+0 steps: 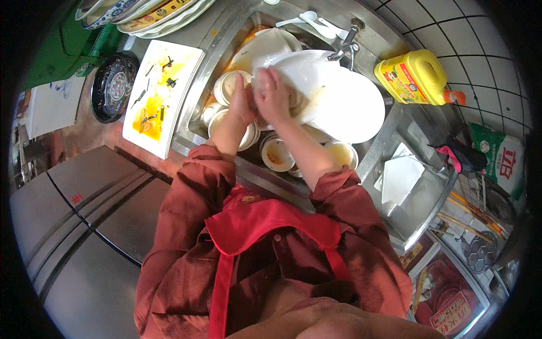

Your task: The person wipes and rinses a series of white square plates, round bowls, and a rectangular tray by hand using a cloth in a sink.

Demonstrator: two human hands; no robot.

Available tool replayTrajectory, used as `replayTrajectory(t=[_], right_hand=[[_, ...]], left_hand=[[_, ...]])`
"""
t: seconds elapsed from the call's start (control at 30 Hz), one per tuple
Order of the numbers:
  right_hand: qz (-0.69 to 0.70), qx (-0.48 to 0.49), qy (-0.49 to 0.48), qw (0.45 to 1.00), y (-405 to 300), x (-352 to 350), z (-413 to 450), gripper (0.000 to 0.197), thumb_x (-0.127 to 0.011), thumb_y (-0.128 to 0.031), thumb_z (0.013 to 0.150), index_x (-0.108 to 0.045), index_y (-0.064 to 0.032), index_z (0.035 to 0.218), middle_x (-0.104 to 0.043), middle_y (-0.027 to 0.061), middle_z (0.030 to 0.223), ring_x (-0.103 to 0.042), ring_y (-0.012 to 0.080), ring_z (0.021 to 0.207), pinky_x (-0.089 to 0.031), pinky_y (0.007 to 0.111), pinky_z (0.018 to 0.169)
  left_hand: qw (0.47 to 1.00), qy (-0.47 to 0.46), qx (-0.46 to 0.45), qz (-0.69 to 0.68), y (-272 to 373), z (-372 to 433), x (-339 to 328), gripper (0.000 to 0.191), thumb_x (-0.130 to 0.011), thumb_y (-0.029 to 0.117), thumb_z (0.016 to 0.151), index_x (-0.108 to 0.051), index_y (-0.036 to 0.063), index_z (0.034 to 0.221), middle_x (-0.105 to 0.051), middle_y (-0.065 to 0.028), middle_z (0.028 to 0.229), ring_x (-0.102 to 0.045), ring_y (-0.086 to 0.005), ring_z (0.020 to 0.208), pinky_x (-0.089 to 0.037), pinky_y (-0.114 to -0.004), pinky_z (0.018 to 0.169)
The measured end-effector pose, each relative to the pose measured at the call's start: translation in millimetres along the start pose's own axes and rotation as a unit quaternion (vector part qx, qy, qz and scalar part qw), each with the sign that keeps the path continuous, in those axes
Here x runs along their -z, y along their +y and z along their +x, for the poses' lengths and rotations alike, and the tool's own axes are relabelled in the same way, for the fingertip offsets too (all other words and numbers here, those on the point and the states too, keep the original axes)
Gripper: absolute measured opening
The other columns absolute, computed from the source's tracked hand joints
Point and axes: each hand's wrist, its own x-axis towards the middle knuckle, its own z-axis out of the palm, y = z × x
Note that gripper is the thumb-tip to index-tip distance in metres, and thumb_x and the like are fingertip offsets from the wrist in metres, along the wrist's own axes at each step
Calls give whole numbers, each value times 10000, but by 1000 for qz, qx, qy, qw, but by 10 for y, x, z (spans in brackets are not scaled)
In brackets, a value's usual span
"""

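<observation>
My left hand (pixel 242 102) and my right hand (pixel 272 96) are close together over a steel sink (pixel 195 91) full of dishes. Whether either grips something is unclear, because the fingers hide what lies between them. Beside my right hand, large white oval plates (pixel 353 108) lean on one another, with brownish residue on one. Stacked small white bowls (pixel 228 86) stand next to my left hand. Below my wrists sit more soiled bowls, among them a brown-stained bowl (pixel 277 154) and a bowl with yellowish contents (pixel 342 154). Beyond the hands lies another soiled white plate (pixel 247 53).
A tap (pixel 348 47) overhangs the sink near white spoons (pixel 317 26). Stacked rectangular plates (pixel 169 84) with yellow sauce and a black dish (pixel 116 87) stand left. Rightward are a yellow jug (pixel 406 78) and a second basin (pixel 419 216) holding white dishes (pixel 400 178).
</observation>
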Motion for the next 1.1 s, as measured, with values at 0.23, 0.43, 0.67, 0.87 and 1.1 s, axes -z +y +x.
replayTrajectory(t=[0.23,0.43,0.67,0.87,1.1], right_hand=[[-21,93,-312,945,78,654,-448,396,-543,-126,658,-537,-111,1053,-481,119,1099,-402,281,1095,-325,427,891],[-105,-7,-224,969,543,1019,-218,200,-549,-139,665,-651,-190,829,-505,72,960,-440,244,947,-307,398,863],[3,-13,-152,988,86,380,-393,202,-534,-154,674,-622,-130,854,-492,121,965,-450,289,936,-358,407,830],[104,96,-384,913,145,586,-184,186,-539,-132,653,-598,-64,815,-558,112,825,-520,282,855,-419,379,750],[-199,-56,-315,926,-302,339,-34,126,-549,-121,621,-607,-115,733,-567,71,767,-530,269,759,-416,379,663]], left_hand=[[987,64,-11,145,54,211,174,189,-512,40,781,-458,13,961,-508,-117,870,-523,-238,753,-453,-372,652],[986,27,-25,161,-14,355,270,198,-495,92,812,-488,13,993,-550,-101,861,-551,-217,753,-470,-340,655],[993,52,32,97,38,360,212,191,-495,120,830,-491,14,989,-554,-87,852,-543,-207,747,-459,-319,662],[989,46,-11,143,69,313,220,195,-488,184,848,-519,17,942,-560,-75,850,-542,-196,746,-457,-312,654],[987,36,57,144,165,247,134,218,-504,185,846,-458,15,975,-533,-77,865,-533,-203,746,-461,-346,631]])
